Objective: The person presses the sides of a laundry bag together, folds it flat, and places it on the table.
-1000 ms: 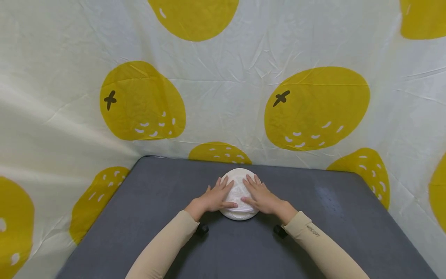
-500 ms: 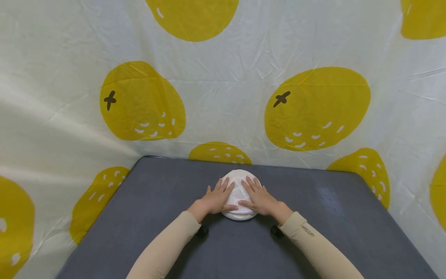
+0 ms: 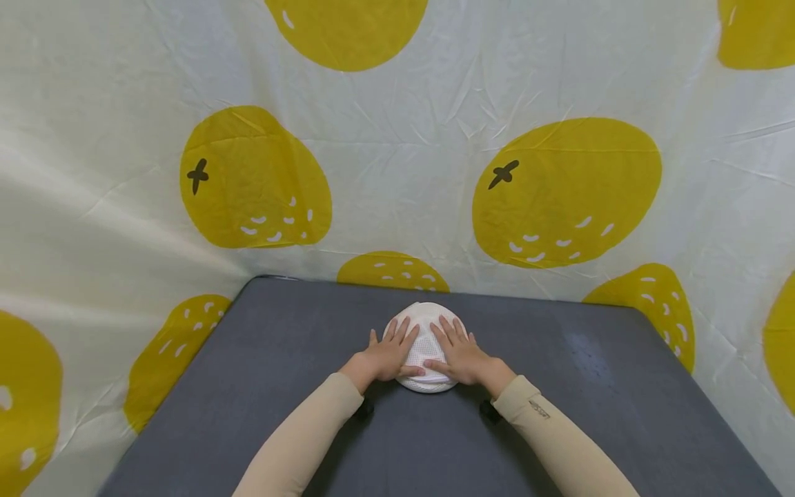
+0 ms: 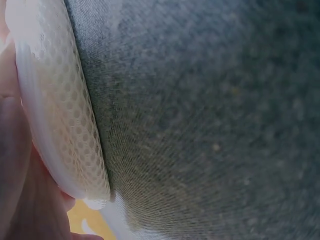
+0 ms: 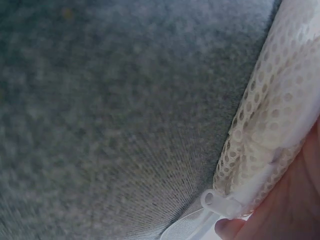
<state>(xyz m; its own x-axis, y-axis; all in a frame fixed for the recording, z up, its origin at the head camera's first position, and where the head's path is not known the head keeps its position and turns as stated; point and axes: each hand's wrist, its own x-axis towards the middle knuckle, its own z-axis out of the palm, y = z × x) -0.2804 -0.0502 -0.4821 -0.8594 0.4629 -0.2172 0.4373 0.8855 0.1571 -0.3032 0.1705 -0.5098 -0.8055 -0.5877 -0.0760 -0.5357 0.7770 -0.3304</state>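
Note:
A round white mesh laundry bag (image 3: 426, 345) lies on the dark grey table. My left hand (image 3: 386, 355) rests on its left side, fingers spread and straight. On the opposite side, my right hand (image 3: 464, 357) rests in the same way. The two thumbs point towards each other across the bag's near part. In the left wrist view, honeycomb mesh and a smooth white band show along the side of the laundry bag (image 4: 70, 115). A pale zipper pull (image 5: 215, 201) sticks out near a fingertip in the right wrist view. The bag's underside is hidden.
The grey tabletop (image 3: 298, 331) extends around the bag. A white curtain (image 3: 397, 193) with large yellow fruit prints hangs behind the table and along both sides. Small dark devices sit under both wrists.
My right hand and forearm have shifted slightly left, with the right thumb a little lower on the bag. The left forearm has moved slightly right. Both hands stay on the bag.

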